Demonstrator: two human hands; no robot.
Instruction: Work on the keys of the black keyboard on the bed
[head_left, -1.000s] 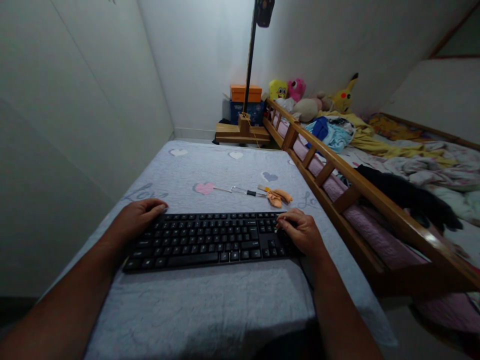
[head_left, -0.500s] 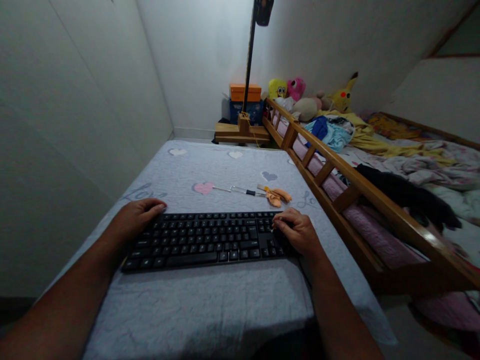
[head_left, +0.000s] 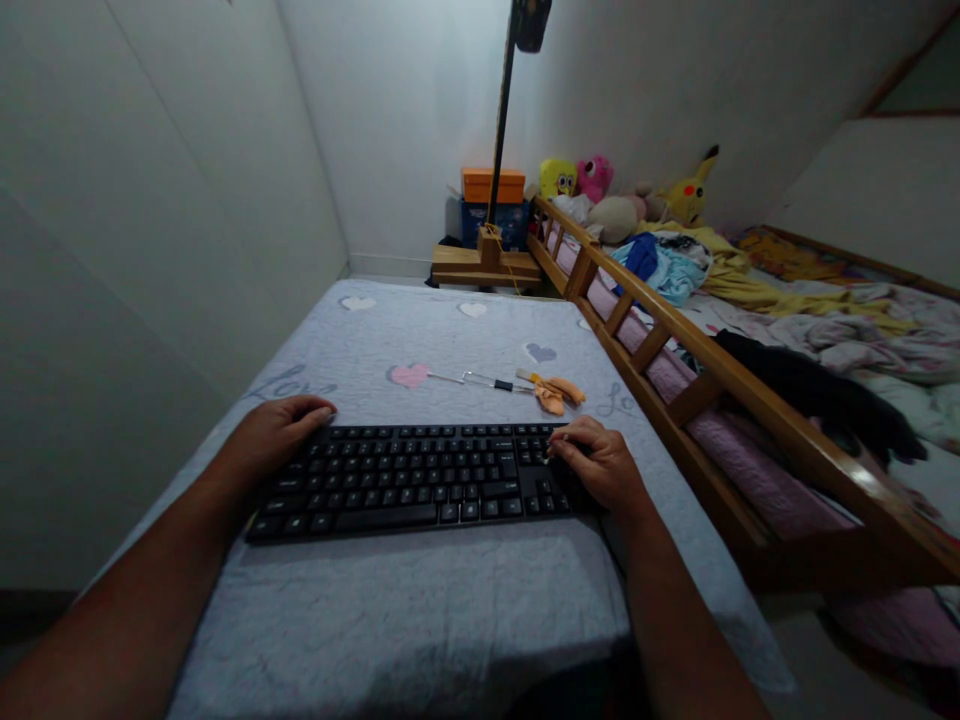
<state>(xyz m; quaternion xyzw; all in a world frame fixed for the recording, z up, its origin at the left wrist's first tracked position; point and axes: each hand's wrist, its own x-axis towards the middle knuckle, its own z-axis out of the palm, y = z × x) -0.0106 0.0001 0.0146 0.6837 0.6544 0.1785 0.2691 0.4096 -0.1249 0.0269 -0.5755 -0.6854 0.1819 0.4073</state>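
Note:
A black keyboard (head_left: pixel 420 480) lies flat on the light bedspread in front of me. My left hand (head_left: pixel 289 430) is closed around its back left corner, thumb along the rear edge and the other fingers mostly hidden. Over the number pad at the opposite end, my right hand (head_left: pixel 596 460) is closed in a pinch. A thin stick with a pale tip shows a little at its fingertips, pointing down at the keys; most of it is hidden. Beyond the keyboard lie a wire tool with a black grip (head_left: pixel 502 385), a thin pale stick (head_left: pixel 446 378), a yellow-handled brush (head_left: pixel 529 376) and a crumpled orange cloth (head_left: pixel 553 395).
A wooden bed rail (head_left: pixel 675 340) runs along the right, with clothes, bedding and plush toys (head_left: pixel 592 180) behind it. At the far end, a wooden stand (head_left: pixel 487 255) carries a dark pole near an orange box (head_left: pixel 493 184). A pale wall (head_left: pixel 165 280) rises on the left.
Both hands and the keyboard keep nearly the same positions. The whole view has shifted slightly, so things appear a little further right. My right hand still pinches over the number pad.

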